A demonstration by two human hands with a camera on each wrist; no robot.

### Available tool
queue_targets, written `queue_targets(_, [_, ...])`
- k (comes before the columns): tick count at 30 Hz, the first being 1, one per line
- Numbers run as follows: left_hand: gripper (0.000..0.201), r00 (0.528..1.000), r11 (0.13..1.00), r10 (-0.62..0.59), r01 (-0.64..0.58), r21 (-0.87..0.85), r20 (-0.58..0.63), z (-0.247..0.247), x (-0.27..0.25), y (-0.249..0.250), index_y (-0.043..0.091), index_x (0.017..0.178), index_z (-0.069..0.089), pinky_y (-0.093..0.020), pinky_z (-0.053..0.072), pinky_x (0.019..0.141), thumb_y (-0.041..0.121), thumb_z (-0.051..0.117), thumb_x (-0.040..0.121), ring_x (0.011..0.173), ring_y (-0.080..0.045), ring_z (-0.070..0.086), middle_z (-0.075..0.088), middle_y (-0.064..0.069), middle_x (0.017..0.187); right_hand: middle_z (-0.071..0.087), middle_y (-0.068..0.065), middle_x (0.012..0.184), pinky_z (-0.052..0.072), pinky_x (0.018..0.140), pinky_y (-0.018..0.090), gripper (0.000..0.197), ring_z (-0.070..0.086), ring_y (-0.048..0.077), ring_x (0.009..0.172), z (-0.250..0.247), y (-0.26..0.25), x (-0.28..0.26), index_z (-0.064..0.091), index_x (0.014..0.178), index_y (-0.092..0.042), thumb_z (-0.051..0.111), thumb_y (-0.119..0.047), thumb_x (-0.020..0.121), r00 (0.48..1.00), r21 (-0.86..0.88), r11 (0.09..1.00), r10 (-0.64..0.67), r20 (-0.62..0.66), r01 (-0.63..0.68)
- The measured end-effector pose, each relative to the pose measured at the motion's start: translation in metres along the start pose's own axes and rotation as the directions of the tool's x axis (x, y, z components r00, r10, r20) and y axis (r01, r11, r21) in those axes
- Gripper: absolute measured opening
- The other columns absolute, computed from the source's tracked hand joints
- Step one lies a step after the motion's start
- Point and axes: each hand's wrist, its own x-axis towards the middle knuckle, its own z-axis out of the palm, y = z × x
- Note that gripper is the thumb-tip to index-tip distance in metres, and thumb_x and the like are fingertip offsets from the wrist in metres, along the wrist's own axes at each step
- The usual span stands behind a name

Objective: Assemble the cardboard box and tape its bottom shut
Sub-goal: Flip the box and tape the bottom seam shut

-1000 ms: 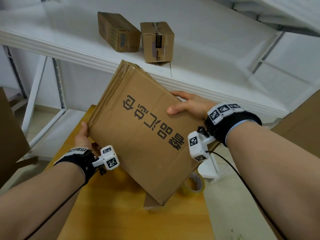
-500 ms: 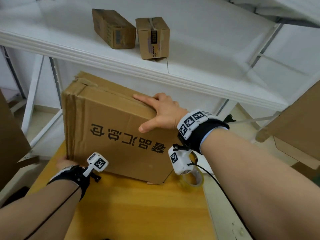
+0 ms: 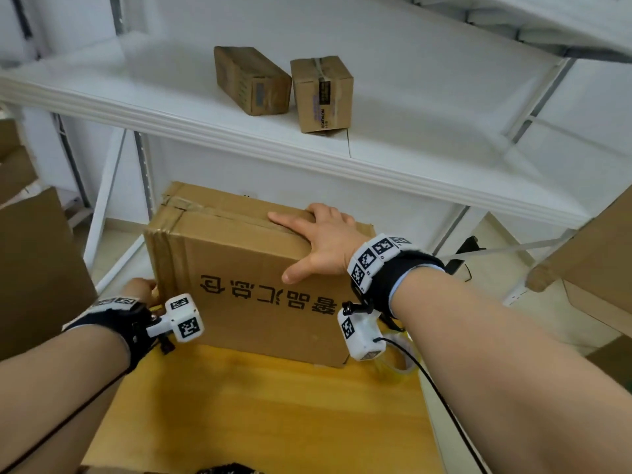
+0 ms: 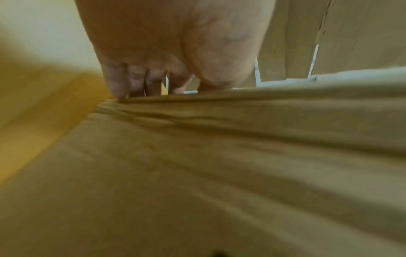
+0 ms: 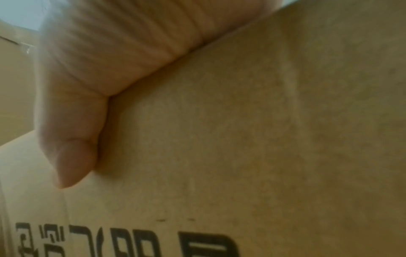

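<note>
White shelving (image 3: 393, 155) carrying two small cartons (image 3: 284, 85) stands behind a yellow wooden tabletop (image 3: 273, 405). Head view: the cardboard box (image 3: 246, 289) stands on the tabletop; the right hand (image 3: 325, 248) lies flat-fingered on its top edge, thumb on the printed face; the left hand (image 3: 142, 290) meets the box's left edge, its grip hidden; a tape roll (image 3: 398, 366) lies beside the box. Left wrist view: fingers (image 4: 136, 81) reach behind the cardboard edge. Right wrist view: the thumb (image 5: 72, 147) presses the printed face.
</note>
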Motion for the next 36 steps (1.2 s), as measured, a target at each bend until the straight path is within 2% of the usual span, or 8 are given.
queue_targets(3, [0.045, 0.997, 0.989, 0.041, -0.031, -0.141, 0.072, -0.002, -0.014, 0.025, 0.016, 0.143, 0.044, -0.025, 0.032, 0.044, 0.029, 0.035, 0.101, 0.048, -0.02, 0.038, 0.057, -0.006, 0.135, 0.011, 0.012, 0.163, 0.008, 0.12, 0.054, 0.105, 0.011, 0.032, 0.15, 0.0, -0.003, -0.002, 0.002, 0.149, -0.065, 0.068, -0.077, 0.068, 1.0, -0.031, 1.0, 0.001, 0.011, -0.001])
queue_targets(7, [0.045, 0.981, 0.978, 0.187, -0.181, -0.107, 0.048, -0.012, -0.024, 0.072, 0.012, 0.117, 0.059, -0.033, 0.042, 0.082, 0.045, 0.044, 0.092, 0.069, -0.022, 0.05, 0.062, -0.007, 0.102, 0.003, 0.013, 0.166, 0.004, 0.121, 0.056, 0.108, 0.005, 0.034, 0.153, -0.002, -0.005, -0.003, -0.004, 0.149, -0.064, 0.067, -0.078, 0.07, 0.999, -0.065, 0.998, 0.011, 0.048, -0.007])
queue_targets(10, [0.044, 0.918, 0.906, 0.39, -0.396, 0.151, 0.066, -0.009, -0.049, 0.113, 0.004, 0.126, 0.054, -0.034, 0.04, 0.073, 0.035, 0.039, 0.099, 0.077, -0.025, 0.051, 0.054, -0.015, 0.118, 0.003, 0.013, 0.166, 0.006, 0.121, 0.057, 0.111, 0.007, 0.035, 0.153, -0.005, -0.005, 0.0, -0.007, 0.149, -0.064, 0.067, -0.08, 0.068, 0.997, -0.089, 0.996, 0.022, 0.071, -0.015])
queue_targets(13, [0.048, 0.785, 0.644, 0.607, -0.579, 0.501, 0.127, 0.008, -0.078, 0.136, 0.008, 0.144, 0.04, -0.039, 0.035, 0.104, 0.028, 0.043, 0.1, 0.126, -0.034, 0.047, 0.04, -0.018, 0.147, 0.005, 0.014, 0.166, 0.01, 0.121, 0.059, 0.116, 0.01, 0.035, 0.153, -0.007, -0.004, 0.004, -0.01, 0.148, -0.063, 0.065, -0.085, 0.063, 0.996, -0.126, 0.992, 0.017, 0.086, -0.006])
queue_targets(17, [0.052, 0.632, 0.29, 0.662, -0.713, 0.639, 0.404, 0.041, -0.111, 0.136, 0.023, 0.148, 0.035, -0.038, 0.03, 0.112, 0.035, 0.046, 0.098, 0.136, -0.03, 0.04, 0.035, -0.008, 0.154, 0.0, 0.013, 0.167, 0.004, 0.122, 0.06, 0.118, 0.004, 0.033, 0.155, -0.004, -0.002, 0.003, -0.014, 0.147, -0.063, 0.065, -0.085, 0.062, 0.995, -0.112, 0.994, 0.015, 0.095, -0.005])
queue_targets(24, [0.057, 0.619, -0.259, 0.382, -0.641, 0.723, 0.686, 0.099, -0.126, 0.096, 0.033, 0.153, 0.013, -0.047, 0.008, 0.12, 0.052, 0.022, 0.1, 0.149, -0.023, 0.008, 0.007, -0.003, 0.163, -0.001, 0.006, 0.169, -0.001, 0.125, 0.055, 0.127, 0.0, 0.024, 0.156, 0.002, 0.006, -0.003, -0.015, 0.158, -0.039, 0.058, -0.09, 0.066, 0.999, -0.032, 0.999, -0.009, 0.036, 0.01])
queue_targets(32, [0.063, 0.682, -0.237, 0.374, -0.584, 0.776, 0.628, 0.117, -0.128, 0.093, 0.032, 0.154, 0.009, -0.05, 0.003, 0.12, 0.023, 0.033, 0.096, 0.149, -0.026, -0.001, 0.004, -0.003, 0.163, 0.008, 0.006, 0.169, 0.005, 0.123, 0.058, 0.081, 0.007, 0.025, 0.156, -0.001, 0.044, -0.014, 0.005, 0.159, -0.046, 0.02, -0.084, 0.088, 0.98, 0.013, 0.98, 0.196, -0.02, -0.196])
queue_targets(36, [0.059, 0.649, -0.21, 0.411, -0.616, 0.759, 0.64, 0.127, -0.134, 0.089, 0.025, 0.149, 0.028, -0.046, 0.021, 0.116, 0.022, 0.036, 0.091, 0.143, -0.032, 0.022, 0.026, -0.003, 0.156, 0.027, 0.007, 0.163, 0.025, 0.119, 0.053, 0.083, 0.023, 0.028, 0.15, 0.009, 0.048, -0.014, 0.005, 0.159, -0.045, 0.021, -0.084, 0.088, 0.979, 0.053, 0.981, 0.188, -0.078, -0.184])
